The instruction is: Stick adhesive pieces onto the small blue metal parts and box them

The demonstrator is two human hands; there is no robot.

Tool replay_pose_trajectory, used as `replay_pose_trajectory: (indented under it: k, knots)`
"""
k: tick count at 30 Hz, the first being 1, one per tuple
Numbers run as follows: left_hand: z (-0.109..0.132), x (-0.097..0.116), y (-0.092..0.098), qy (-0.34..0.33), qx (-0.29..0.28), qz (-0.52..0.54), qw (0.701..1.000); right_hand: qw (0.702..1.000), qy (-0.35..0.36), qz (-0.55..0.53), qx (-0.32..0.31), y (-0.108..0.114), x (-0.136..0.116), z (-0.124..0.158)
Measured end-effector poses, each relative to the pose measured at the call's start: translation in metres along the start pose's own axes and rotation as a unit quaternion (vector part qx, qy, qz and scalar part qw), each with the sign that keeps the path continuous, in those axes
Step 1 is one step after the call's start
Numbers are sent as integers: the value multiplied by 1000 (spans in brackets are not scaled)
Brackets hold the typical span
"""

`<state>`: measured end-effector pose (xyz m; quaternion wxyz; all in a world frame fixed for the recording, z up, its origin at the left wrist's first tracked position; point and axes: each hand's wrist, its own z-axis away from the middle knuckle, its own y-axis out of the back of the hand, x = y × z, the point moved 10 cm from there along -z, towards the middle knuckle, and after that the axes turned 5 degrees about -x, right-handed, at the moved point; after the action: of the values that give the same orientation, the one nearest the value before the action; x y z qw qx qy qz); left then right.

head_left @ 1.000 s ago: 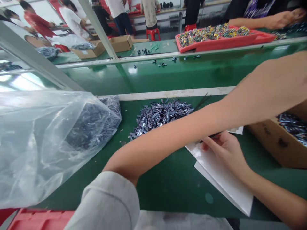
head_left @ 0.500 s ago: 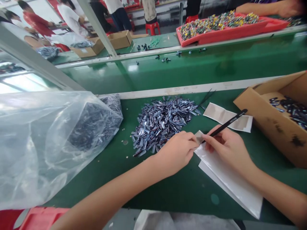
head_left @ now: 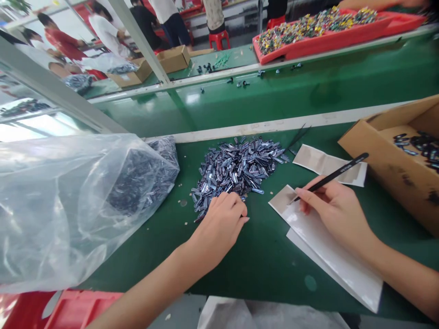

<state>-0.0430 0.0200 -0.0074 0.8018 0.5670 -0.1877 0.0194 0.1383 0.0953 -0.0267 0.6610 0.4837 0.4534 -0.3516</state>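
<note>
A heap of small shiny metal pieces (head_left: 240,167) lies on the green table. My left hand (head_left: 222,224) rests at the heap's near edge, fingers curled down onto the pieces; what they hold is hidden. My right hand (head_left: 334,210) pinches black tweezers (head_left: 338,176), whose tip touches a white glossy sheet (head_left: 329,256) lying under that hand. A second sheet (head_left: 324,164) lies just behind it.
A big clear plastic bag (head_left: 68,205) of the same pieces fills the left. A cardboard box (head_left: 394,164) holding some pieces stands at the right. Beyond a white rail runs a green belt (head_left: 274,100); a red tray (head_left: 329,34) of small parts sits behind it. Other people work far off.
My left arm drew back from the box at the right, passed the sheet's corner, and now its hand sits at the heap's edge. My right hand stays on the sheet with the tweezers.
</note>
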Motion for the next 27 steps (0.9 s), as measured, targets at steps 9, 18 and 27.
replay_pose_trajectory:
  k: [9, 18, 27]
  knots:
    - [-8, 17, 15, -25, 46, 209, 977, 1000, -8, -30, 2, 7, 0, 1]
    - [-52, 30, -20, 2, -41, 600, 799, 991, 18, -121, -59, 1, -8, 6]
    - [-48, 45, -52, 42, -171, 626, 759, 987, 63, -100, -105, -8, -23, 11]
